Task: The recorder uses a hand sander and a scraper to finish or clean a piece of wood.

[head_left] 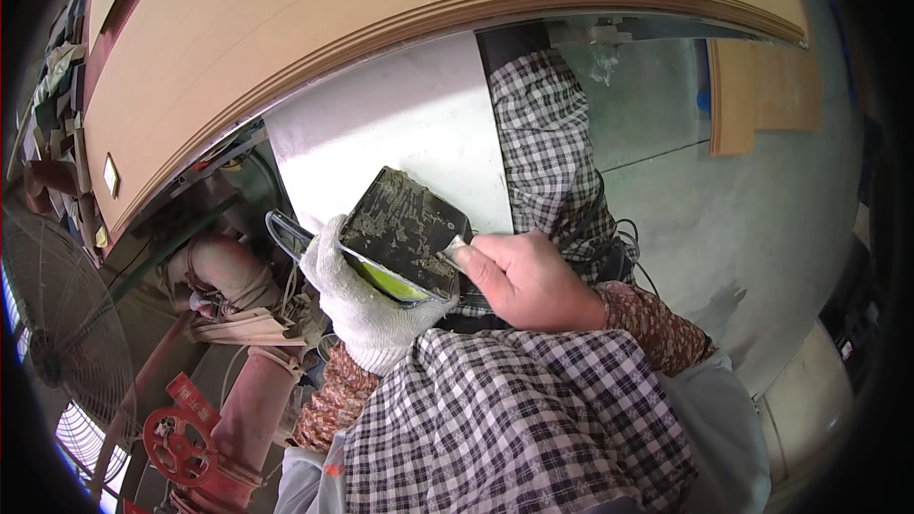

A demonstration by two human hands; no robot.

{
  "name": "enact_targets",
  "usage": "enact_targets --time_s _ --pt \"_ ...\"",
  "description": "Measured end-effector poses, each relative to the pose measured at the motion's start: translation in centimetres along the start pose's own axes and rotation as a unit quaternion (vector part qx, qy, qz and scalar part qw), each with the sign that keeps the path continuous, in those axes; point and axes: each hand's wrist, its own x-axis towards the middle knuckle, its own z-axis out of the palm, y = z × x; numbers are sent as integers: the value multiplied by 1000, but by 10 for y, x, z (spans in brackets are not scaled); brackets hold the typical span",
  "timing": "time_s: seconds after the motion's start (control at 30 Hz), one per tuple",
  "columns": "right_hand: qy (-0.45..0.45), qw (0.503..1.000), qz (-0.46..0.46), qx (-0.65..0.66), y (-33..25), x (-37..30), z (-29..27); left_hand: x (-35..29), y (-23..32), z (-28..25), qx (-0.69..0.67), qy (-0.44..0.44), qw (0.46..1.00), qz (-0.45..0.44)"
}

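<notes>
Nearest the camera, a checked apron point(514, 419) fills the lower middle of the view, with patterned sleeves at either side.

Just above it, the left hand point(357, 300), in a white knitted glove, is closed around the lower left edge of a flat rectangular board point(405, 228). The board is carried in the air in front of the body, resting on nothing. Its face is dark and smeared with dried grey filler, and a strip of yellow-green shows along its underside at the near edge. Its long axis runs from the near right corner up toward the far left, and the face is tilted up toward the camera.

The right hand point(524, 276) is bare and lies just to the right of the board. Its fingers are curled shut on a small scraper point(455, 249), whose pale blade points left and touches the board at its near right corner. The board therefore lies directly to the left of the right fingertips, and the right hand is the nearer one to the filler on the face. How much filler is on the blade cannot be told.

Beyond the board, a checked trouser leg point(547, 133) and a pale sheet point(409, 124) are seen over a grey floor point(724, 219). To the left, red pipes point(243, 409) and a wire-guarded fan point(67, 324) stand lower down.

Farthest off, a long tan wooden panel point(381, 0) with a moulded edge curves across the top.
</notes>
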Motion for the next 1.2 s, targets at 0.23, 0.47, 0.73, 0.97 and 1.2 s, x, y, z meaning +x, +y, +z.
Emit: enact_targets --time_s 0.23,0.47,0.73,0.97,1.2 --pt "34 999 -34 -4 -2 -2 7 -2 -2 10 -56 42 997 -45" --pt "3 1000 9 11 -2 -5 0 -1 0 11 -49 60 996 -37" --pt "0 998 59 3 2 0 -7 -3 -1 13 -55 55 996 -34" --pt "-28 999 -15 -6 -2 -7 -4 -2 -4 15 -57 53 997 -19" --pt "-6 999 -31 -2 -6 -8 1 -2 -4 18 -88 53 994 -42"
